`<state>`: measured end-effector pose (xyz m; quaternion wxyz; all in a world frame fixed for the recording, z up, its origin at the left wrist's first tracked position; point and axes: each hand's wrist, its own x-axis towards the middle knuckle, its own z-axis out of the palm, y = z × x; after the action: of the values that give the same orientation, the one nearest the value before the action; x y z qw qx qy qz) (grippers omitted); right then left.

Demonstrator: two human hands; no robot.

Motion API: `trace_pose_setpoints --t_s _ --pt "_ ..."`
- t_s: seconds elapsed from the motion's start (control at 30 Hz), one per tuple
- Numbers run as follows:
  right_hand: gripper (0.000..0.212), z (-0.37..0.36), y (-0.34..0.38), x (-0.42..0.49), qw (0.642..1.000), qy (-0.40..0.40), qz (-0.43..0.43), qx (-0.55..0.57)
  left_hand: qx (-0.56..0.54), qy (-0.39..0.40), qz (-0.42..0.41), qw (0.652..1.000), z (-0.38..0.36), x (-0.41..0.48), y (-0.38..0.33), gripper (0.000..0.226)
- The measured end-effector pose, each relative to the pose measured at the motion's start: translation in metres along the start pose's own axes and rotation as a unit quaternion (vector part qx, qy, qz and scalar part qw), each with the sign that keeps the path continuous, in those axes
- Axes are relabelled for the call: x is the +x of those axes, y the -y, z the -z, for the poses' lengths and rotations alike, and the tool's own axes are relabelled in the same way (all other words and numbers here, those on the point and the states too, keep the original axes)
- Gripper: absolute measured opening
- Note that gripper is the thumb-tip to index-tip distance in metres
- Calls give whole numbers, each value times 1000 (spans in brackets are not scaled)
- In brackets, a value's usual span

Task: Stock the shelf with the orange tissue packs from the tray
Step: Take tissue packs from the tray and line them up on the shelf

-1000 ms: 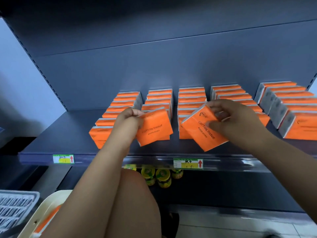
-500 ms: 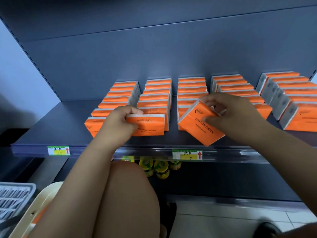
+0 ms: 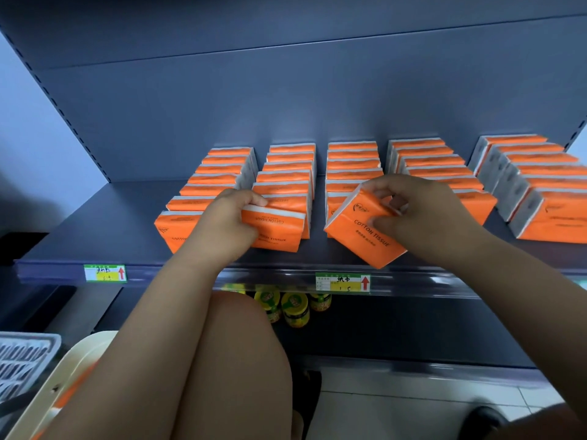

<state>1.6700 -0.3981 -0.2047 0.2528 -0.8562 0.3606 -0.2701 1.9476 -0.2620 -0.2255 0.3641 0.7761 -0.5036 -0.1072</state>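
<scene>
Setting each pack square and upright at the front of its row is what this step needs, I'd say. From the head view, both hands are busy. The left hand (image 3: 227,225) grips one tissue pack (image 3: 276,228) by its end, fingers curled over the top edge, at the front of the second row on the shelf (image 3: 95,223). Its print reads upside down, so it may want turning. The right hand (image 3: 425,214) pinches a second pack (image 3: 359,231), tilted, one corner low over the shelf's front edge before the third row. I'd level it, then slide it back against the pack behind.

Five rows of orange packs (image 3: 352,160) fill the shelf. Lower left, the cream tray (image 3: 84,352) shows a sliver of orange, likely more packs, mostly hidden by the arm. Beside it is a grey slotted basket (image 3: 22,360); what it holds I cannot tell. Small jars (image 3: 295,309) stand on the shelf below.
</scene>
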Motion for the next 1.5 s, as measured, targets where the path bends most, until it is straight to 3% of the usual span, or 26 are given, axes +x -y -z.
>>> trace_pose_setpoints --t_s 0.17,0.6,1.03,1.23,1.37,1.5 --pt "51 -2 7 -2 1000 11 14 -4 54 -7 -22 998 -2 4 3 66" --pt "54 -2 3 -2 1000 6 -6 -13 161 15 -74 984 -17 19 3 58" --pt "61 -6 11 -7 999 38 -7 -36 180 -4 -50 982 -20 13 -15 56" --pt "48 -9 11 -4 995 24 32 -94 181 -1 -41 983 -20 12 -18 55" --pt "61 -16 3 1 990 18 70 -124 175 1 -40 984 -20 11 -18 53" --pt "59 -22 2 4 984 34 92 -150 162 -4 -41 986 -20 12 -15 50"
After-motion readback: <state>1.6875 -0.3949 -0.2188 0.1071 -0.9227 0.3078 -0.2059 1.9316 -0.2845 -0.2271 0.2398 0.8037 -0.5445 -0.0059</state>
